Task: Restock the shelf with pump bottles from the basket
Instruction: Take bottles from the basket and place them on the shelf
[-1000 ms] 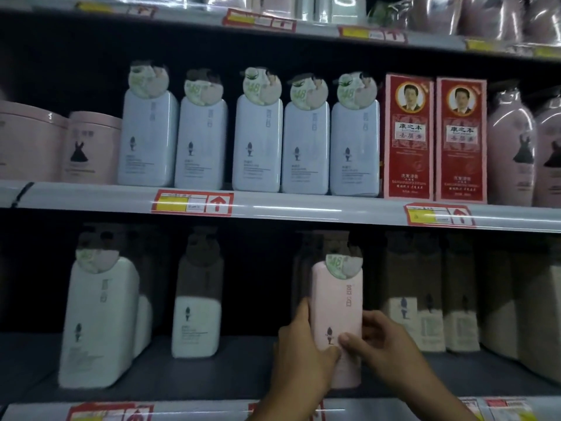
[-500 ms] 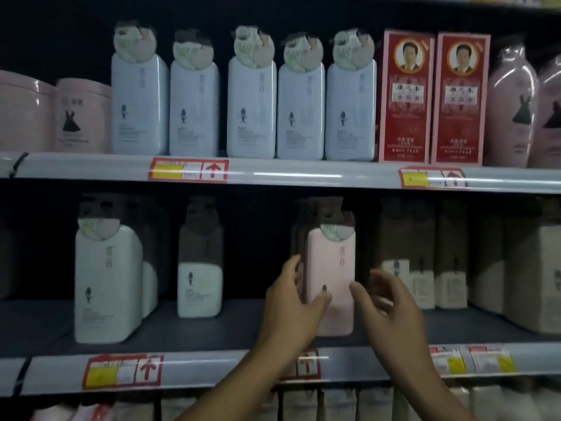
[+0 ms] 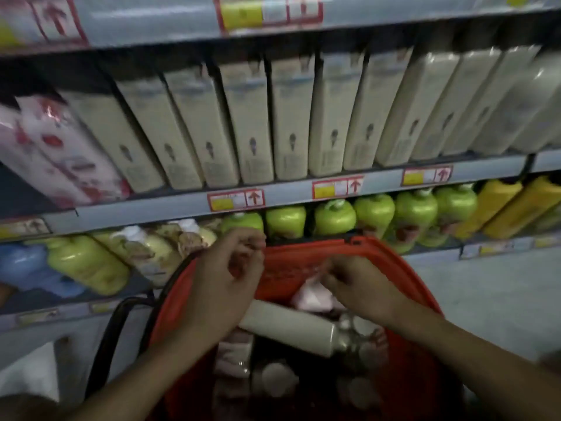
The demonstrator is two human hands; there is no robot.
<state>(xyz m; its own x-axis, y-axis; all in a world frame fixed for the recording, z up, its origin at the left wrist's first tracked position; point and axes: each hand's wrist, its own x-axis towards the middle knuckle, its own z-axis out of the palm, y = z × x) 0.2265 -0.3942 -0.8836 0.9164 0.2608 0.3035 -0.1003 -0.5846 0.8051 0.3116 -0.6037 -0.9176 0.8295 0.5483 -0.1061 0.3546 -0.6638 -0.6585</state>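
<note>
Down low, the shelf point(image 3: 303, 192) carries cream bottles above green ones. Before it the red basket point(image 3: 403, 281) holds a cream pump bottle point(image 3: 288, 325) lying crosswise. Left hand point(image 3: 224, 287) hovers loosely curled, holding nothing; right hand point(image 3: 361, 287) reaches a pink bottle point(image 3: 309, 296), grip unclear.

A red basket point(image 3: 403, 287) sits at six o'clock, below the shelf point(image 3: 303, 192). Inside, a cream pump bottle point(image 3: 291, 326) lies on its side, pump toward four o'clock; a pink bottle point(image 3: 312, 296) lies just beyond, toward twelve.
</note>
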